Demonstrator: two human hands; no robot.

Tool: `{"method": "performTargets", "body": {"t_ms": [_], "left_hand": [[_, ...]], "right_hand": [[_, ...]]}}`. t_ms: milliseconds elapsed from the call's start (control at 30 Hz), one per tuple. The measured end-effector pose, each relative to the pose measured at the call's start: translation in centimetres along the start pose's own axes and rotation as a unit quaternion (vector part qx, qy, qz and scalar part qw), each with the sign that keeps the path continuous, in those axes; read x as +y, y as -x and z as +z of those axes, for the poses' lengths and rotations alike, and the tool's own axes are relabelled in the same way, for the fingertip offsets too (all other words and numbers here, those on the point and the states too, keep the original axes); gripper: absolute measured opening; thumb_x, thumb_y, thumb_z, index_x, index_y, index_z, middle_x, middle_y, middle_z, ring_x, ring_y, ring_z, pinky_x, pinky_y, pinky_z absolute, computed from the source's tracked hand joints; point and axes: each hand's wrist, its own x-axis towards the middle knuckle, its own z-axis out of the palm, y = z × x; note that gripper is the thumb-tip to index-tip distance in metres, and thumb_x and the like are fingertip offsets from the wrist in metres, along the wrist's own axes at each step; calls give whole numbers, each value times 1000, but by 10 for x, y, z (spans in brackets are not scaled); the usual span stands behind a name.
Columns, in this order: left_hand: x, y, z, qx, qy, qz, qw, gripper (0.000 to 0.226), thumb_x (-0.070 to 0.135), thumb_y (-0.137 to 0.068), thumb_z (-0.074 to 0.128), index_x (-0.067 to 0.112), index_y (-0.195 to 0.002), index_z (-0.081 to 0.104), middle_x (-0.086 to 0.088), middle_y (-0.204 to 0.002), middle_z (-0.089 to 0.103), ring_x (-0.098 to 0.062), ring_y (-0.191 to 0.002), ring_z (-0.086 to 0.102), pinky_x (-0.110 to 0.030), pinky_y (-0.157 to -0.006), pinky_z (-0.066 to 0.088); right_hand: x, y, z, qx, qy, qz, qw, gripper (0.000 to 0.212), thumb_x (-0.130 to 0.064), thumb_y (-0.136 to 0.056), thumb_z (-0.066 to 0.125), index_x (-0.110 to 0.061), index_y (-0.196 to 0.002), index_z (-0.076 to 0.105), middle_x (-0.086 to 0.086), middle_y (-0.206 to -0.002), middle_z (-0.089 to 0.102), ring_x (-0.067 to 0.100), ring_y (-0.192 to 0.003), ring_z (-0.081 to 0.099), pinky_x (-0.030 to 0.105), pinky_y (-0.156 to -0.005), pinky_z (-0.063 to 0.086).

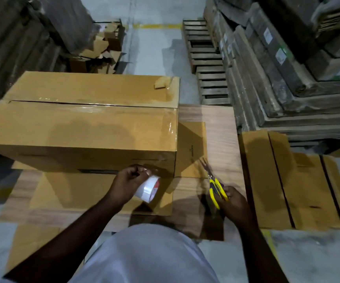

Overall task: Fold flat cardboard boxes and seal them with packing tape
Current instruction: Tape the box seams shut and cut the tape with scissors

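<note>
A large assembled cardboard box (79, 123) stands on a wooden table (220, 139), its top seam covered with clear tape. My left hand (128, 180) grips a roll of packing tape (148, 188) against the box's near lower side, close to its right corner. To the right, my right hand (233, 201) holds yellow-handled scissors (214, 184) with the blades parted and pointing away from me over the table. A flat cardboard sheet (104, 193) lies under the box and my left hand.
More flat cardboard (283, 180) lies to the right of the table. Wooden pallets (205, 64) and stacked wrapped goods (287, 68) fill the far right. Loose small boxes (104, 52) sit at the back left, beside dark wrapped stacks (18, 37).
</note>
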Motion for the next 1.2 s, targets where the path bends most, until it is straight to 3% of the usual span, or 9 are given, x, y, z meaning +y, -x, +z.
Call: {"method": "performTargets", "body": {"t_ms": [100, 233, 300, 367, 467, 700, 967, 1100, 1200], "left_hand": [[5, 2, 8, -6, 9, 4, 1000, 13, 23, -96, 73, 11, -98, 78, -8, -93, 79, -18, -77, 72, -32, -64, 55], [11, 6, 6, -13, 14, 19, 1000, 15, 26, -96, 71, 13, -101, 78, -8, -95, 79, -22, -81, 74, -35, -67, 56], [13, 7, 2, -7, 18, 27, 999, 15, 25, -97, 71, 13, -101, 78, -9, -94, 79, -25, -82, 74, -36, -68, 56], [13, 9, 0, 5, 20, 36, 999, 14, 24, -97, 71, 12, -98, 78, -9, -92, 78, -23, -79, 73, -37, -68, 55], [13, 10, 0, 9, 29, 44, 999, 14, 25, -96, 72, 12, -94, 78, -10, -92, 77, -20, -79, 70, -36, -68, 53], [17, 14, 0, 6, 68, 52, 996, 13, 21, -97, 71, 10, -91, 77, -13, -92, 76, -19, -78, 68, -33, -67, 50], [18, 20, -14, 23, 110, 40, 993, 16, 24, -92, 75, 9, -96, 79, -14, -100, 77, -26, -88, 70, -40, -74, 52], [30, 31, -17, 20, 152, 50, 987, 35, 35, -80, 87, 7, -98, 79, -17, -106, 75, -28, -91, 70, -43, -72, 53], [45, 35, -24, 46, 192, 78, 977, 26, 26, -83, 79, 7, -100, 78, -15, -107, 74, -26, -90, 70, -38, -63, 54]], "right_hand": [[14, -18, 26, 95, 68, -40, 992, 52, -69, -91, 54, -41, -134, 62, -9, -115, 74, 19, -106, 70, 40, -87, 58], [-3, -30, 43, 67, 91, -121, 986, 61, -50, -95, 43, -24, -149, 56, 8, -148, 59, 33, -138, 52, 46, -114, 43], [-31, -21, 40, 76, 106, -152, 980, 65, -49, -93, 42, -17, -147, 58, 11, -147, 59, 36, -138, 52, 43, -114, 43], [-83, -4, 28, 107, 33, -217, 970, 56, -49, -99, 49, -19, -144, 61, 0, -145, 63, 22, -135, 58, 36, -107, 51], [-166, 12, 20, 109, -40, -379, 918, 50, -42, -102, 64, -22, -148, 60, -6, -159, 51, 9, -149, 43, 28, -117, 40], [-204, -29, 37, 100, 61, -554, 825, 57, -37, -90, 84, -12, -139, 68, 9, -160, 48, 26, -154, 37, 54, -123, 35], [-209, -39, 36, 96, 33, -544, 833, 58, -50, -88, 83, -14, -131, 69, 2, -160, 48, 24, -155, 34, 52, -121, 38], [-210, -26, 47, 119, 88, -480, 865, 81, -43, -79, 90, -13, -146, 54, 4, -172, 25, 32, -162, 13, 56, -124, 28], [-218, 16, 49, 235, -37, -492, 837, 53, -37, -89, 79, -2, -126, 64, 13, -150, 54, 34, -145, 45, 53, -117, 38]]}}
